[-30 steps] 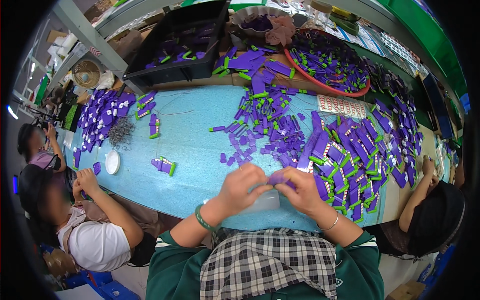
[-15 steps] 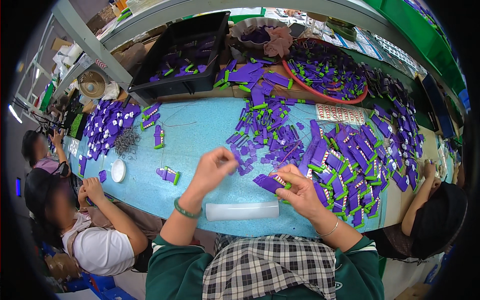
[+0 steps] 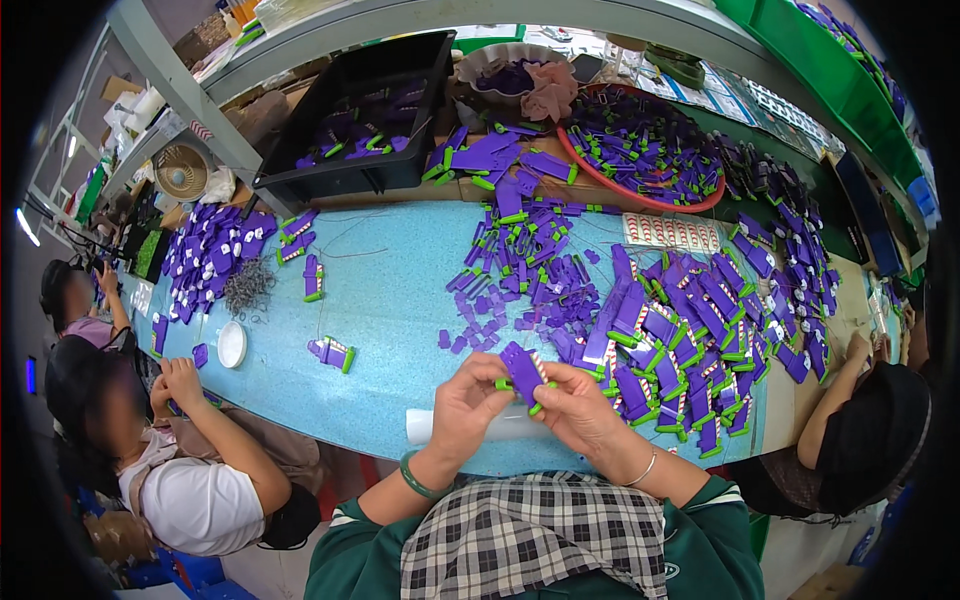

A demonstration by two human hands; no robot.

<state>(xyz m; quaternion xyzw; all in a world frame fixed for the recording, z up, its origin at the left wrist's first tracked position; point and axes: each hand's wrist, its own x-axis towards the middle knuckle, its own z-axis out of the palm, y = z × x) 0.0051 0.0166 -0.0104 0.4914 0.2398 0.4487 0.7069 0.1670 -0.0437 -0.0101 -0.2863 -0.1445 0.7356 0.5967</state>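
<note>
Blue tabletop (image 3: 400,290) below, left hand (image 3: 464,403) has rejoined right hand (image 3: 582,412): both pinch 1 purple-green piece (image 3: 523,371) (steadier, I'd judge).

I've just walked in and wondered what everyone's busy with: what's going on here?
The person wearing the camera holds a purple-and-green piece between the left hand and right hand, above a blue table. A whitish tube-like object lies there, partly hidden by the hands. Many similar pieces are heaped to the right, and small purple parts lie scattered ahead. A co-worker in a white top is at the left.
</note>
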